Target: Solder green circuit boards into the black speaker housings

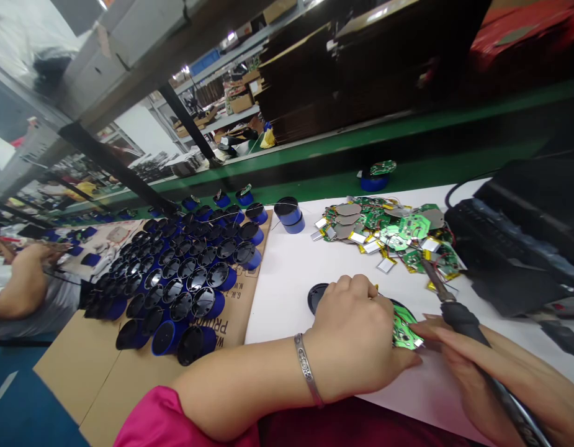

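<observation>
My left hand (356, 332) rests on the white table, fingers curled over a black round part (317, 295) and pinching a green circuit board (404, 331). A silver bracelet sits on that wrist. My right hand (473, 363) grips a soldering iron (458, 313) like a pen. Its metal tip points up toward the pile of boards, away from the board in my left hand. The board's far side is hidden under my left fingers.
A heap of green circuit boards with small batteries (393, 234) lies behind my hands. Several blue-and-black round housings (184, 273) cover a cardboard sheet at left. A black unit (514, 242) stands at right. Another person's arm (21, 279) works at far left. A green conveyor (408, 155) runs behind.
</observation>
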A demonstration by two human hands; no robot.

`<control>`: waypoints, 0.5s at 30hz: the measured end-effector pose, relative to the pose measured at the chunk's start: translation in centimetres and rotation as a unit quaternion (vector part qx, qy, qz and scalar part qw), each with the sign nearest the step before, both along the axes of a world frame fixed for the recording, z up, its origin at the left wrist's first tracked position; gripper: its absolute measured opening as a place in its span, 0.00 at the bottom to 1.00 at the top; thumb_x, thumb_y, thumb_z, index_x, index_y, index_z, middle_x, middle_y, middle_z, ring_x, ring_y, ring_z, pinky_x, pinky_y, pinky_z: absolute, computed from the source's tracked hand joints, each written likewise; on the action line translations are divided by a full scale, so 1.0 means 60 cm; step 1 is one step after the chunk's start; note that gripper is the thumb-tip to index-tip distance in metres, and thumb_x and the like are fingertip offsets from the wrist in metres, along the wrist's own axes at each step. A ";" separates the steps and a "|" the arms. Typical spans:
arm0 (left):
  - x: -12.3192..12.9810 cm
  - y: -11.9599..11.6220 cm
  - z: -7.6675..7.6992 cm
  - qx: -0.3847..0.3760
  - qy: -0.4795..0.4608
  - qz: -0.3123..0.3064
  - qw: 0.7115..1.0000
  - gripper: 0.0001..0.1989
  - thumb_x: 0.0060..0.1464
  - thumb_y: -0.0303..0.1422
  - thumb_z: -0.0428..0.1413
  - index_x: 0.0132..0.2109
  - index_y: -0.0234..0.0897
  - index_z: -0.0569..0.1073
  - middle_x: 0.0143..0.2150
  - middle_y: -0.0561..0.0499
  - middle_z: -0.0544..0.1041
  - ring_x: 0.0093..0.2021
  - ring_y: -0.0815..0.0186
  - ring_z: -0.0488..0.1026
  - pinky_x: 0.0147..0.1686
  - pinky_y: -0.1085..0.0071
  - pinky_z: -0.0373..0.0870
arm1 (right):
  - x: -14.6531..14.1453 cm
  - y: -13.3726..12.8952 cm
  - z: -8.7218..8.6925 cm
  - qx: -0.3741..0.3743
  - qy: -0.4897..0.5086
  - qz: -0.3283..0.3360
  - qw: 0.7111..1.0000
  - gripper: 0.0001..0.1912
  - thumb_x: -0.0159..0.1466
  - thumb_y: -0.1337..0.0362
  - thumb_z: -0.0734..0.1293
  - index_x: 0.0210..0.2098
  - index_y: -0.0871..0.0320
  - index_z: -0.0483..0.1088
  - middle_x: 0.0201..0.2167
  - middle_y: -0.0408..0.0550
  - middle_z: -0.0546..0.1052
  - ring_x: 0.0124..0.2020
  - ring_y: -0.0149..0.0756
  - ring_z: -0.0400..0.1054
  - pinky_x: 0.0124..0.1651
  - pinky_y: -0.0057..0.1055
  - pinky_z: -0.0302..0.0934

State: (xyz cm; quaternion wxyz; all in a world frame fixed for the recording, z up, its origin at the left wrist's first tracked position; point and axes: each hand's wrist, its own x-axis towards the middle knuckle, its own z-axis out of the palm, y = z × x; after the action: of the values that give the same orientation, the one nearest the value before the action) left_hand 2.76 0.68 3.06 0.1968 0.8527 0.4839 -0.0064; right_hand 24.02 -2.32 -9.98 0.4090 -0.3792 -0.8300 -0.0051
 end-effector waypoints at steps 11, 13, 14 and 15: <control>0.001 0.066 0.050 0.041 0.039 -0.053 0.997 0.19 0.56 0.47 0.63 0.40 0.33 0.82 0.45 0.39 0.78 0.46 0.51 0.78 0.42 0.62 0.77 | 0.018 -0.052 -0.059 -0.034 0.075 -0.151 0.985 0.23 0.70 0.45 0.67 0.58 0.50 0.74 0.51 0.54 0.76 0.50 0.47 0.75 0.49 0.38 0.76; 0.003 0.107 0.076 0.086 0.031 -0.010 0.996 0.14 0.56 0.43 0.63 0.37 0.35 0.81 0.45 0.41 0.78 0.45 0.52 0.78 0.41 0.62 0.76 | 0.017 -0.049 -0.061 -0.030 0.082 -0.145 0.986 0.23 0.69 0.46 0.66 0.58 0.49 0.73 0.50 0.53 0.76 0.50 0.47 0.75 0.48 0.38 0.77; 0.005 0.134 0.086 0.115 0.031 0.011 0.993 0.13 0.56 0.41 0.63 0.36 0.35 0.80 0.44 0.41 0.78 0.45 0.52 0.78 0.41 0.62 0.76 | 0.013 -0.043 -0.056 -0.027 0.085 -0.141 0.986 0.23 0.69 0.47 0.66 0.59 0.49 0.73 0.51 0.53 0.76 0.50 0.47 0.75 0.49 0.38 0.77; 0.008 0.164 0.093 0.140 0.034 0.027 0.989 0.12 0.56 0.40 0.63 0.36 0.35 0.80 0.45 0.41 0.78 0.45 0.52 0.79 0.42 0.62 0.76 | 0.008 -0.035 -0.047 -0.022 0.088 -0.136 0.986 0.22 0.70 0.49 0.65 0.59 0.48 0.72 0.51 0.52 0.76 0.50 0.46 0.75 0.50 0.38 0.77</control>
State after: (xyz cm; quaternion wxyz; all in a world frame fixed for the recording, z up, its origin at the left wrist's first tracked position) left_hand 3.22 10.49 8.66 0.0596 0.8578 0.5091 0.0379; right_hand 24.49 -4.45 -12.79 0.4677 -0.4968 -0.7309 -0.0088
